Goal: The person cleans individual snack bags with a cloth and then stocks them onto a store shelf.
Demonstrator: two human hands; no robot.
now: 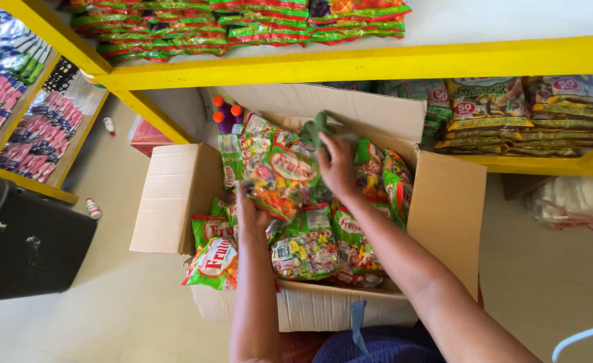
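Observation:
An open cardboard box (447, 208) stands on the floor below a yellow shelf, filled with several colourful candy bags. My left hand (250, 216) grips the lower left edge of one candy bag (279, 176), raised above the pile. My right hand (337, 165) holds the same bag's upper right side and also clutches a green cloth (318, 128). More candy bags (308, 247) lie packed beneath and around the raised one, some spilling over the box's left front corner.
A yellow shelf (350, 64) crosses above the box, with stacked snack packets on top and to the right. A black bin (24, 245) stands at the left. Small bottles lie on the tiled floor at left. Orange-capped purple bottles stand behind the box.

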